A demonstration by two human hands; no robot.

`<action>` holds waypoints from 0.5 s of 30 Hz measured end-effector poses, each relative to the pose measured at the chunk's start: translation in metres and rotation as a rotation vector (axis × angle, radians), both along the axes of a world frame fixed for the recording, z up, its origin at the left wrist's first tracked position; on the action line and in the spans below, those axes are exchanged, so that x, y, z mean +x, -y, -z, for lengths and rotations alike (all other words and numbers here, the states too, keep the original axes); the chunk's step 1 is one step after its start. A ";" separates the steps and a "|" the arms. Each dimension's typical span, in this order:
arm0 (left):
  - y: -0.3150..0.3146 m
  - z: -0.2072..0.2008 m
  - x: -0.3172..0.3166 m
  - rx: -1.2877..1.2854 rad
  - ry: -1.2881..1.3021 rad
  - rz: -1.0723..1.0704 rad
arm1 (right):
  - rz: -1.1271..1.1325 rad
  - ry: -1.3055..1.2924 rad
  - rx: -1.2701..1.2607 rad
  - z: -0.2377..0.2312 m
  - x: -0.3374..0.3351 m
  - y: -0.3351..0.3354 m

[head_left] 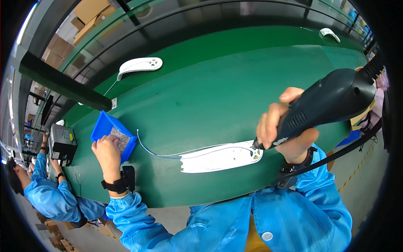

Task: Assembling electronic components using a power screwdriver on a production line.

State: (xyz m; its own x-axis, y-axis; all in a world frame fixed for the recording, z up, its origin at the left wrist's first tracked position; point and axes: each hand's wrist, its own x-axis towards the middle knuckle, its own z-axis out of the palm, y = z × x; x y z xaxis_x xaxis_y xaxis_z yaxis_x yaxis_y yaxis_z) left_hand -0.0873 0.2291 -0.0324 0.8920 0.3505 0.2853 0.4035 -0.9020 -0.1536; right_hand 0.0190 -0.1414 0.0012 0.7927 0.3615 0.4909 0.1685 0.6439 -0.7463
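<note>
My right hand [277, 126] is wrapped round a black electric screwdriver [325, 101], which tilts down to the left. Its tip meets the round, holed end of a long white plastic part [220, 158] lying on the green work surface. A thin pale cable [161, 156] runs along that part and curls off its left end. My left hand [105, 150] reaches over the near rim of a blue bin [100, 126] of small metal pieces, probably screws [121, 138]. Its fingers are curled together among them, and whatever they pinch is hidden.
On the green belt [235, 40] beyond lie similar white parts, one at the far left [140, 65] and one at the far right [330, 34]. A dark post [63, 82] rises behind the bin. Leftward are a black box [63, 140] and a co-worker in blue [54, 191]. The screwdriver's black cord [336, 155] hangs at right.
</note>
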 end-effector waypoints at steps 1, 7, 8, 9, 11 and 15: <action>0.001 -0.002 -0.001 0.003 0.035 -0.002 | -0.011 -0.089 0.048 0.001 -0.002 0.001; 0.010 -0.015 -0.003 0.032 0.098 0.040 | 0.057 0.085 -0.131 0.003 0.001 0.009; 0.010 -0.016 -0.005 0.078 0.134 0.044 | 0.061 0.077 -0.133 0.004 -0.003 0.008; 0.011 -0.019 -0.004 0.123 0.175 0.046 | 0.063 -0.032 -0.059 0.003 -0.005 0.005; 0.022 -0.031 -0.002 0.131 0.200 0.052 | 0.066 -0.144 0.014 0.002 -0.005 0.003; 0.034 -0.045 0.004 0.183 0.249 0.022 | 0.087 -0.146 -0.018 0.005 -0.003 0.003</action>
State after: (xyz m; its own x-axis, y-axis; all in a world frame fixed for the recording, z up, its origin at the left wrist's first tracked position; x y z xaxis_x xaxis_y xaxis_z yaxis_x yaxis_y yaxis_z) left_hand -0.0836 0.1953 0.0124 0.7938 0.2540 0.5526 0.4295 -0.8774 -0.2137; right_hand 0.0157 -0.1442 -0.0037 0.8838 0.2960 0.3624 0.1122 0.6180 -0.7782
